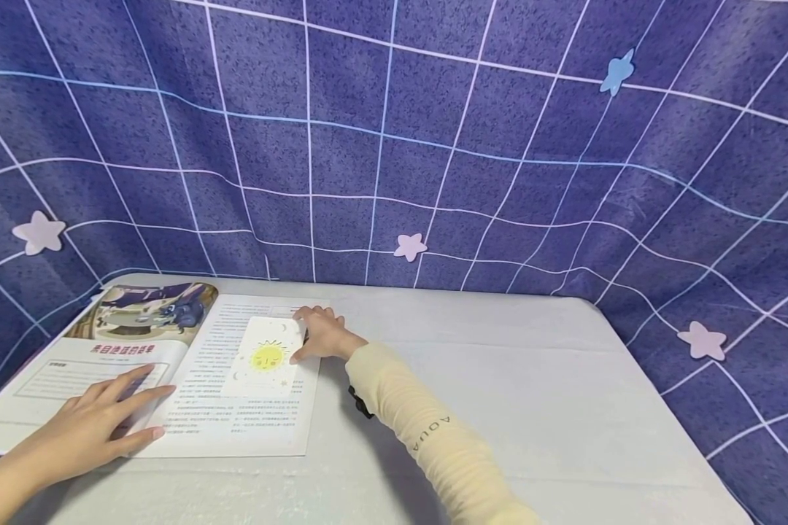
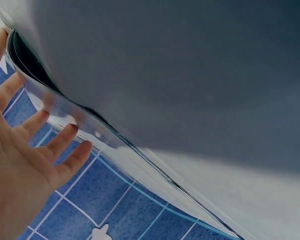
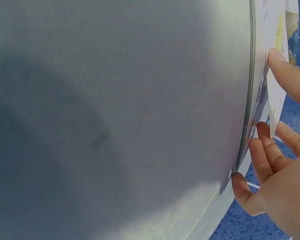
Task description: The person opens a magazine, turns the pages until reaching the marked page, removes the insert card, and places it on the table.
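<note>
An open magazine (image 1: 236,415) lies on the left part of the grey table (image 1: 512,386). Its left page carries a picture and a red headline, and its right page carries columns of text. A white card with a yellow sun (image 1: 266,357) lies on the right page. My right hand (image 1: 322,334) holds the card's right edge, thumb on its face and fingers at its upper corner. In the right wrist view the thumb (image 3: 290,75) presses the card (image 3: 279,25) while the other fingers lie behind its edge. My left hand (image 1: 98,423) rests flat with spread fingers on the left page.
A purple grid-pattern cloth (image 1: 433,146) with small stars pinned on it hangs behind and around the table. The table's bare surface stretches to the right of the magazine. In the left wrist view, the left hand (image 2: 20,165) sits by the magazine's page edges (image 2: 90,131).
</note>
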